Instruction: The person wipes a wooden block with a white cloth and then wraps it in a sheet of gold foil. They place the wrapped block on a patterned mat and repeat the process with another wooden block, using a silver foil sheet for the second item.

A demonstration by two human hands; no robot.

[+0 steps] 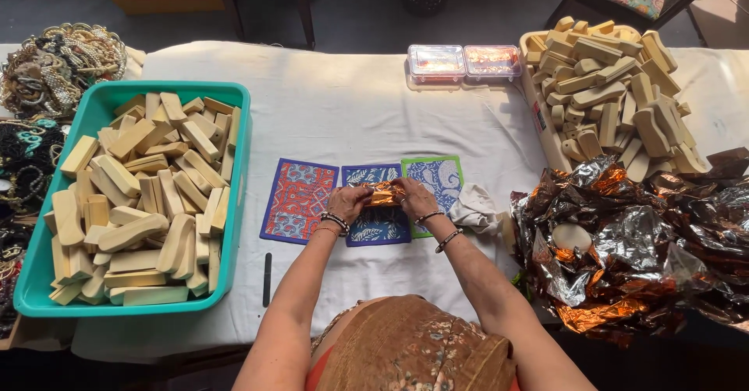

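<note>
Left hand (pixel 348 201): fingers pinched on the small copper-coloured crinkled foil packet (pixel 383 194).
Right hand (pixel 414 196): pinching the packet's other end.
Packet: between both hands, above the blue patterned cloth mat (pixel 379 223).

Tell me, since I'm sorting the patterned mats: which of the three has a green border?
The rightmost mat, beside the right hand. Its edge is green; the other two have dark blue borders.

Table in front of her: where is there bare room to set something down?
Bare white cloth lies between the teal tray and beige tray, behind the patterned mats. Foil crowds the right.
</note>
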